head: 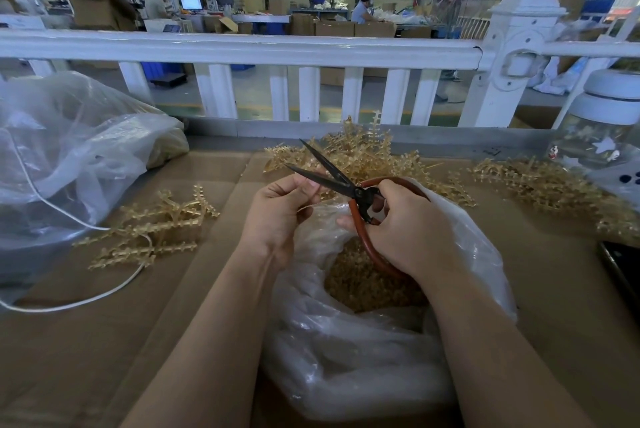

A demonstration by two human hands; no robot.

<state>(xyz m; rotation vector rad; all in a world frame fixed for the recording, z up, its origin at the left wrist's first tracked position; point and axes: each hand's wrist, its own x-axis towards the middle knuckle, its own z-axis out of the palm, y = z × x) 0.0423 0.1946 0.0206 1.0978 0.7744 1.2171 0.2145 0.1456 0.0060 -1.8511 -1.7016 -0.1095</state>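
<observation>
Right hand (410, 223) grips the red-handled scissors (347, 185), blades agape beside the left hand (278, 211) pinching a sprig (307, 207); a careless snip could nick skin

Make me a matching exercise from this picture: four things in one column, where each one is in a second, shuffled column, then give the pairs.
Column one
1 scissors
2 golden stem
3 white-lidded jar
4 open plastic bag

Column two
A at the far right edge of the table
B under both hands, with golden bits inside
C gripped by the right hand, blades apart
D pinched in the left hand, near the blades

Pairs: 1-C, 2-D, 3-A, 4-B
</observation>
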